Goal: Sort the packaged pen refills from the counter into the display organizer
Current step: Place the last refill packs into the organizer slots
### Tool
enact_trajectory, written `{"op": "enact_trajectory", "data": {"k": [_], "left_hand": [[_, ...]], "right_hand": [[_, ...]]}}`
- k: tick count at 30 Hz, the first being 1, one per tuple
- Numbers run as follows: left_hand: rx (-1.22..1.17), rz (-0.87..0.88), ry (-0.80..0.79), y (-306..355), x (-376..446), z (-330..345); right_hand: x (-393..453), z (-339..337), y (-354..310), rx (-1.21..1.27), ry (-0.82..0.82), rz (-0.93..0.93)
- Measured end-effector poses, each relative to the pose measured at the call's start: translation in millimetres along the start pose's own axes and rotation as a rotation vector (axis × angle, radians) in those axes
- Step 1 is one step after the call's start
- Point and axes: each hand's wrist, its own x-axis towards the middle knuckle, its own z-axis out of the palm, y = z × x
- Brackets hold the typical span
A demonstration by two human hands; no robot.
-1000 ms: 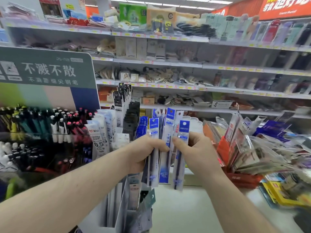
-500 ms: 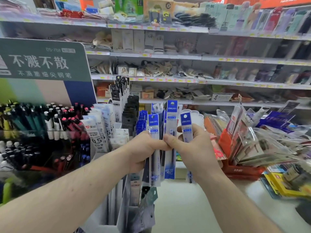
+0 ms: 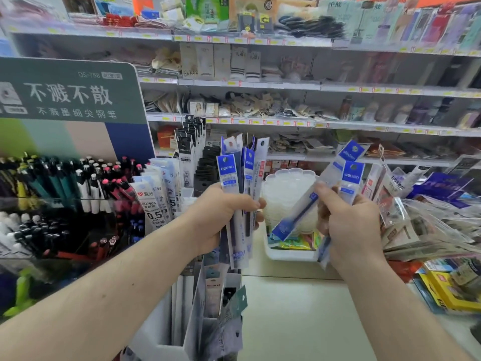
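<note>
the right hand (image 3: 351, 225) has pulled two blue refill packs (image 3: 338, 183) away from the left hand (image 3: 221, 217)'s gripped bunch (image 3: 238, 204), fingers pinching them for slotting.

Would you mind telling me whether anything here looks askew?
Yes: one blue-topped refill pack in the right hand slants steeply, while the packs gripped by the left hand stand nearly upright.

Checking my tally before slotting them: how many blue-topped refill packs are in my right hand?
2 in the right hand: a tilted pack leaning left across the white tray, and an upright pack behind it. Others could be hidden.
</note>
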Motion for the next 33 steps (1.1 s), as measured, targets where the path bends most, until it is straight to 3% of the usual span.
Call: {"op": "enact_trajectory", "data": {"k": [5, 13, 21, 29, 33], "left_hand": [[0.030, 0.026, 0.131, 18, -6, -2], [-0.083, 0.011, 0.339, 33, -12, -10], [-0.054, 0.015, 0.406, 24, -12, -3], [-0.052, 0.037, 0.404, 21, -12, 3], [-0.023, 0.020, 0.378, 20, -14, 3]], "right_hand": [[26, 1, 14, -0.188, -0.002, -0.088], [55, 16, 58, -0.453, -0.350, -0.074], [64, 50, 86, -0.674, -0.610, -0.205], [62, 80, 122, -1.005, -0.905, -0.077], [65, 77, 130, -1.007, -0.917, -0.008]]}}
